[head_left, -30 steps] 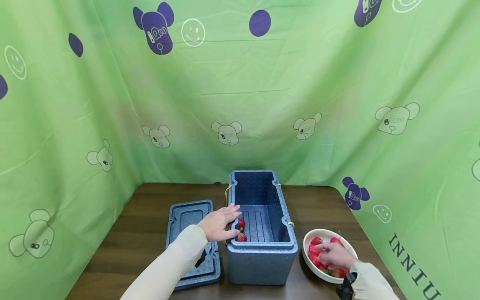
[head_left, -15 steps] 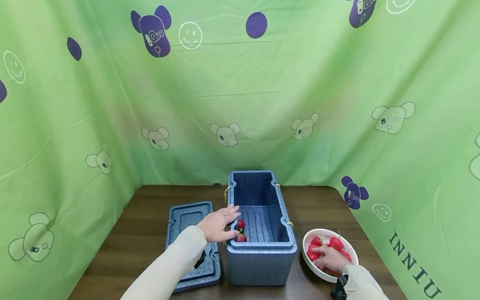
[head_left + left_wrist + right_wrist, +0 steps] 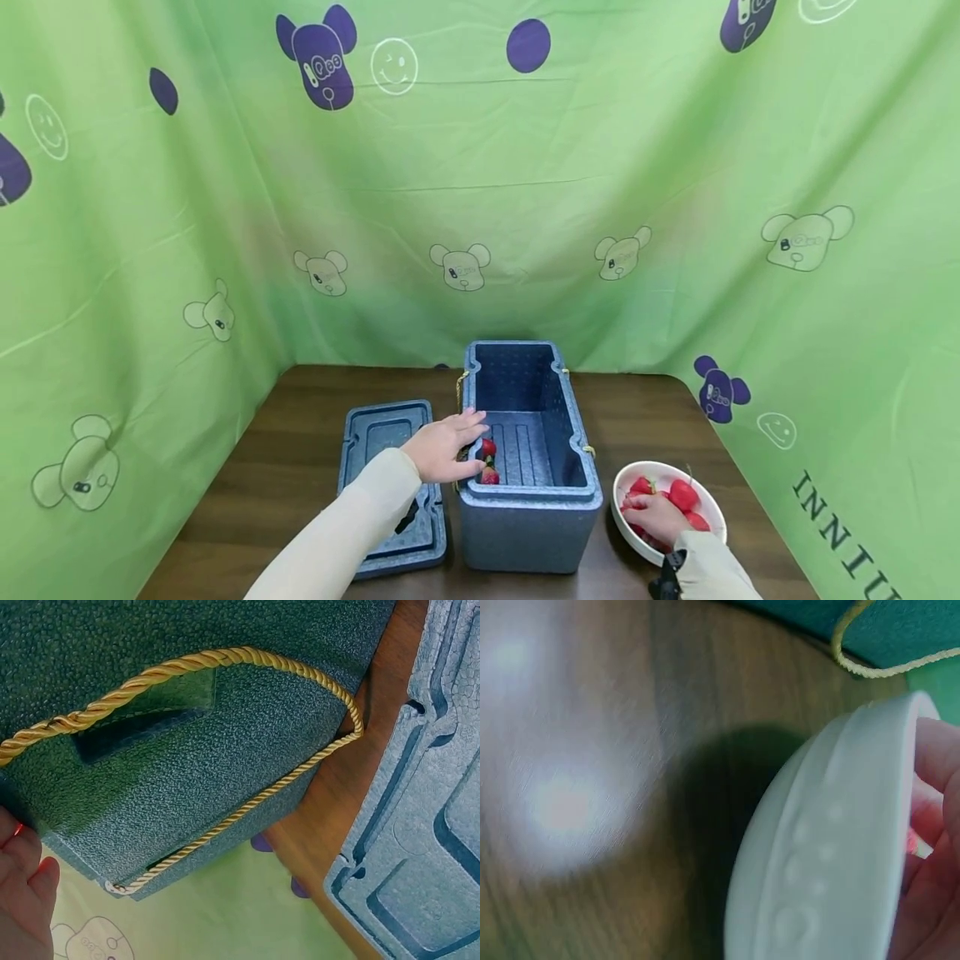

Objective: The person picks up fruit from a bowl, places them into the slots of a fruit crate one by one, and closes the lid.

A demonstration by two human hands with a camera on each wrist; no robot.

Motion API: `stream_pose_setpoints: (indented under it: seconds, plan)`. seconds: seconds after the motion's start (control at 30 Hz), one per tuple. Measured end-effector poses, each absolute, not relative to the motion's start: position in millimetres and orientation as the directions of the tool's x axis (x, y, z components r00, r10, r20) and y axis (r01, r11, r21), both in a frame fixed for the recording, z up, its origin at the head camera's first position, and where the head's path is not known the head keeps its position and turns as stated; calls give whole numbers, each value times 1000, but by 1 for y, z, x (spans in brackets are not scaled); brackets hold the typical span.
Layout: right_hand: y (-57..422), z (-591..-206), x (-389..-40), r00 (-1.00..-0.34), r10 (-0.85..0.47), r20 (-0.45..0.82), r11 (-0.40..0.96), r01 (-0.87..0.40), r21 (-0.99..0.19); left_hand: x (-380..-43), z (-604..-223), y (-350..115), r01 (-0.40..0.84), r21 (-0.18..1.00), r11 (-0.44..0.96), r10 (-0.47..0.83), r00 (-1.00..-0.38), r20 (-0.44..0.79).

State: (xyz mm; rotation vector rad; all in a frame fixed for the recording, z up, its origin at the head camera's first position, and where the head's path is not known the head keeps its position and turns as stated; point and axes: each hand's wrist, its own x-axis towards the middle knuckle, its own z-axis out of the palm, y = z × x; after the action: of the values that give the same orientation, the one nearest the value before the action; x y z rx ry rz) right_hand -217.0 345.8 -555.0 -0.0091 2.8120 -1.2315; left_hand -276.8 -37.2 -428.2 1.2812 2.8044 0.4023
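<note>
My left hand (image 3: 444,450) rests on the left rim of a blue foam box (image 3: 528,529), fingers spread and reaching over the inside. Two strawberries (image 3: 490,476) lie in the box just beyond those fingertips. In the left wrist view, part of the hand (image 3: 26,892) shows at the box's edge. My right hand (image 3: 660,518) reaches into a white bowl (image 3: 628,540) of strawberries (image 3: 683,495), its fingers bent down among them. A bit of red (image 3: 913,841) shows between the fingers in the right wrist view; I cannot tell whether they grip a strawberry.
The blue lid (image 3: 382,429) lies left of the box on the dark wooden table (image 3: 262,467). Yellow rope handles (image 3: 247,656) hang on the box's sides. A green printed curtain (image 3: 465,167) encloses the back and sides.
My right hand has shifted slightly left and lower within the bowl, uncovering strawberries at its right side. The left hand stays on the box rim. The head view has shifted slightly.
</note>
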Motion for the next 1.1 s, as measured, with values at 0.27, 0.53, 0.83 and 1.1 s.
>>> stream_pose_setpoints:
  seconds: [0.27, 0.53, 0.83, 1.1]
  plan:
    - [341, -541, -217, -983, 81, -163, 576, 179, -798, -275, -426, -36, 730, 257, 633, 744, -666, 58]
    - [347, -521, -217, -984, -39, -174, 445, 139, -885, -276, -429, -36, 737, 257, 625, 748, -660, 71]
    - [350, -488, -230, -983, 27, -180, 428, 175, -887, -277, -428, -38, 734, 280, 618, 748, -659, 79]
    - [347, -454, -240, -984, -53, -171, 368, 140, -919, -277, -428, -37, 736, 291, 611, 752, -655, 76]
